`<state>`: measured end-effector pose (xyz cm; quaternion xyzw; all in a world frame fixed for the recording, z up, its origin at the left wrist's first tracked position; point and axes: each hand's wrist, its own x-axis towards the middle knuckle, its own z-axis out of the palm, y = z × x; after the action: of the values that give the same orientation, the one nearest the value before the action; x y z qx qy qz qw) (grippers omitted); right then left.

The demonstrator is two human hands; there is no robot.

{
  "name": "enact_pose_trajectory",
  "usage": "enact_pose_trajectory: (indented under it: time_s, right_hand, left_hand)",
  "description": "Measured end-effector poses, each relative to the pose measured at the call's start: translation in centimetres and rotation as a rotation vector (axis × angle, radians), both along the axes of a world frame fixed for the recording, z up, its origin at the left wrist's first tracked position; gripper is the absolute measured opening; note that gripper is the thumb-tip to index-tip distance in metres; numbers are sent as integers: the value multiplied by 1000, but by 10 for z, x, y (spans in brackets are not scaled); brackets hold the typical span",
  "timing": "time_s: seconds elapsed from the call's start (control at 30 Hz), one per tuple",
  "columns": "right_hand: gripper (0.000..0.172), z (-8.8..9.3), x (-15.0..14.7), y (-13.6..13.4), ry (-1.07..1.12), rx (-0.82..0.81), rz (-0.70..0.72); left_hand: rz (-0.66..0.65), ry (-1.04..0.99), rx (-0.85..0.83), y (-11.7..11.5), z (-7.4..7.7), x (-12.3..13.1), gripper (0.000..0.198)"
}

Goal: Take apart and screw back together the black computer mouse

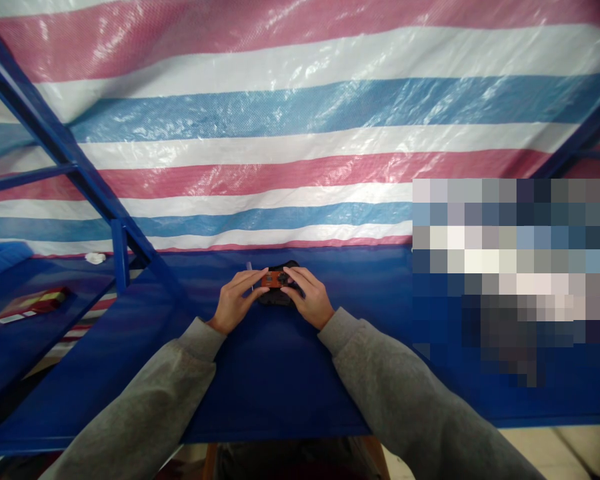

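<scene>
Both my hands meet at the middle of a blue shelf top. Between them is a small orange-red device (279,279) with dark round parts on its face, perhaps a game controller. My left hand (235,300) grips its left side, and my right hand (307,297) grips its right side. A soft black object (273,299) lies under the device, partly hidden by my fingers. A thin pale rod (250,272) stands up behind my left fingers, and I cannot tell if that hand holds it.
The blue shelf top (280,380) stretches beneath my grey sleeves. A striped tarpaulin (300,113) hangs behind it. Blue steel frame bars (70,157) cross the left side. A lower left shelf holds a red-and-yellow box (33,304) and a white scrap (95,258). A pixelated patch (515,280) covers the right.
</scene>
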<state>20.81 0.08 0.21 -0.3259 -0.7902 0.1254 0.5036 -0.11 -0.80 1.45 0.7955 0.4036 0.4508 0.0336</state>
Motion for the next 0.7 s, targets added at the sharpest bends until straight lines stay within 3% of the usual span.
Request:
enact_pose_trajectory:
  time_s: [0.27, 0.47, 0.7]
  right_hand:
    - [30, 0, -4, 0, 100, 52, 53]
    - [34, 2, -4, -3, 91, 19, 88]
    - [39, -1, -4, -2, 65, -14, 121]
  left_hand:
    - [33, -112, 38, -3, 1, 5, 16]
    - [95, -180, -172, -6, 7, 10, 26]
    - [32, -352, -365, -3, 3, 11, 31]
